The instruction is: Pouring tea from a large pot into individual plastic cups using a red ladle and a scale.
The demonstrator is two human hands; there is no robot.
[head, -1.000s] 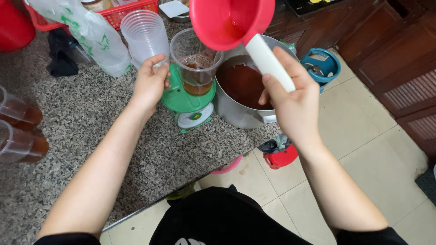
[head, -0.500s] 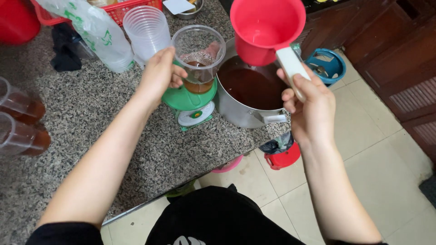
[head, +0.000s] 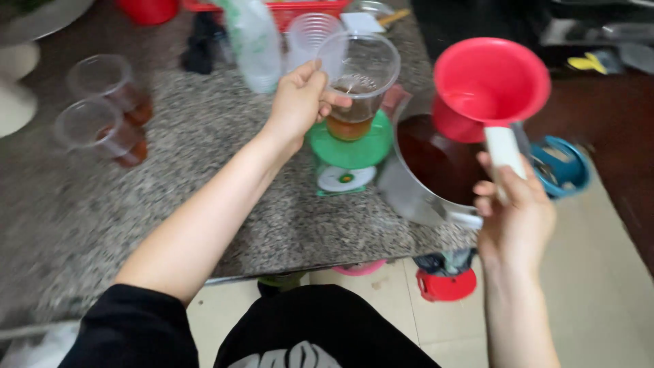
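Over the green scale (head: pixel 349 144), left fingers (head: pixel 320 92) wrap a clear cup (head: pixel 355 82); right fingers (head: pixel 492 197) clench a red ladle (head: pixel 492 82).

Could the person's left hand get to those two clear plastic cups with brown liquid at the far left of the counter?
Probably not yet: the left hand grips a clear plastic cup on the green scale. The counter towards the two filled cups looks bare.

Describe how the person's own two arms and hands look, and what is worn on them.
Both forearms are bare from wrist to elbow. The left arm shows a black sleeve bunched at the upper arm. The left hand and right hand wear no gloves; no rings, watch or bracelets show. The right arm's sleeve is out of view.
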